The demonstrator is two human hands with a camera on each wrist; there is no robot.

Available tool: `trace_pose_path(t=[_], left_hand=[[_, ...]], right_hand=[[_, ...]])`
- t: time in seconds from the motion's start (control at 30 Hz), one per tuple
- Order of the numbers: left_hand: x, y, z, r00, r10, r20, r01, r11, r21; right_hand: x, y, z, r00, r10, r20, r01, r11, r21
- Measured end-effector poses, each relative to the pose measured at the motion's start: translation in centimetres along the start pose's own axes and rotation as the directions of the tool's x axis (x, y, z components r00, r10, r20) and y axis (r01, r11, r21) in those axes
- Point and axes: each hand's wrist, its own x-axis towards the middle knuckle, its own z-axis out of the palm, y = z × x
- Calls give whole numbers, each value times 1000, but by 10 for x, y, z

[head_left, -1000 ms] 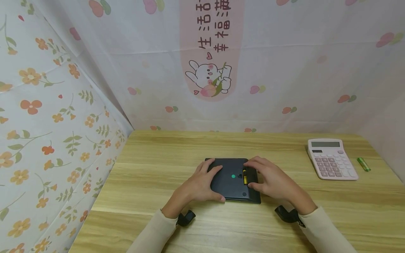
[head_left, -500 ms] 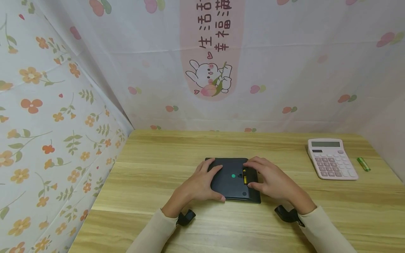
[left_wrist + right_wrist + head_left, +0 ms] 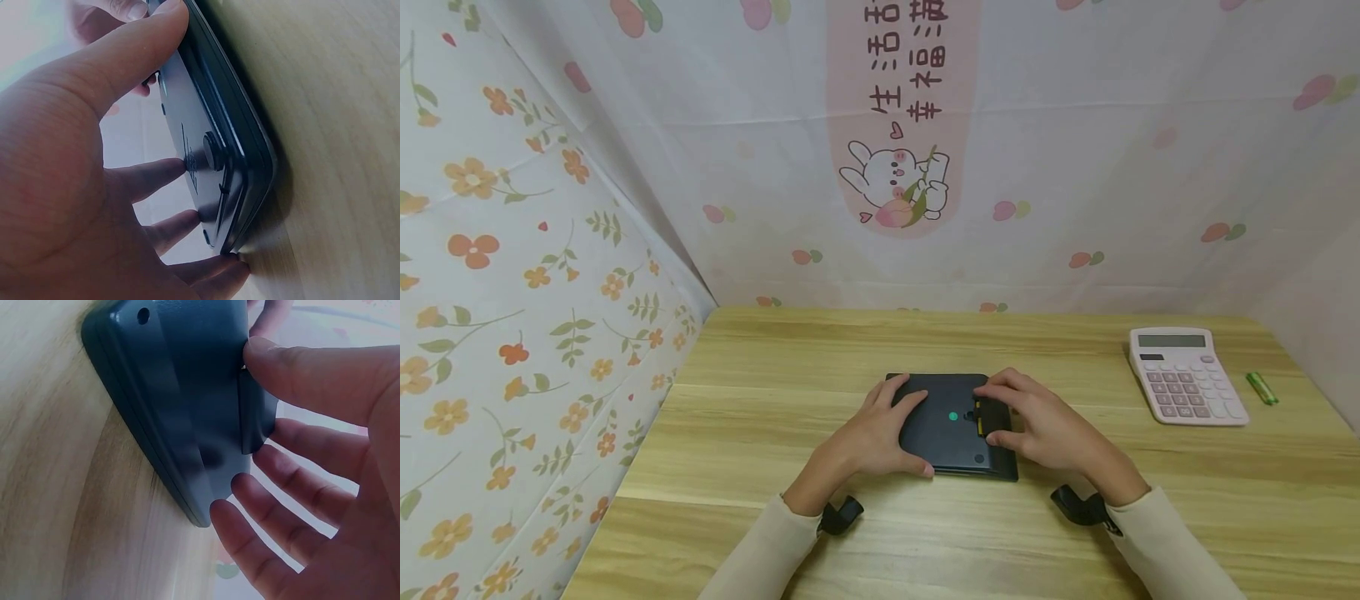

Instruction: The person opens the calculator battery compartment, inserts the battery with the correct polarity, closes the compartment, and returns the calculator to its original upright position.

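A black calculator [image 3: 936,446] lies face down on the table, a small green sticker on its back. My left hand [image 3: 880,429] holds its left part, thumb at the near edge and fingers spread over the back and far edge. At the right end, my right hand [image 3: 1037,417] pinches a black battery cover [image 3: 996,417] between thumb and fingers, over the battery opening. A thin yellow strip of what looks like a battery [image 3: 980,427] shows beside the cover. In the right wrist view the battery cover [image 3: 257,412] stands tilted up from the calculator's back.
A pink and white calculator [image 3: 1187,379] lies face up at the right of the wooden table [image 3: 775,358]. Beside it is a green battery [image 3: 1262,388]. Patterned cloth [image 3: 1060,150] hangs behind the table and along the left side.
The battery cover has shifted slightly left with my right fingers, and less of the yellow strip shows. My left hand and the black calculator stay in place.
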Motion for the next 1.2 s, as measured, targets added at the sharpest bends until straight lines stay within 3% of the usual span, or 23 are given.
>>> trace_pose_path(t=[1.2], left_hand=[[0,0,0,1000,0,4,0,1000,8]], right_hand=[[0,1,1,999,3,37,-3,1000,8]])
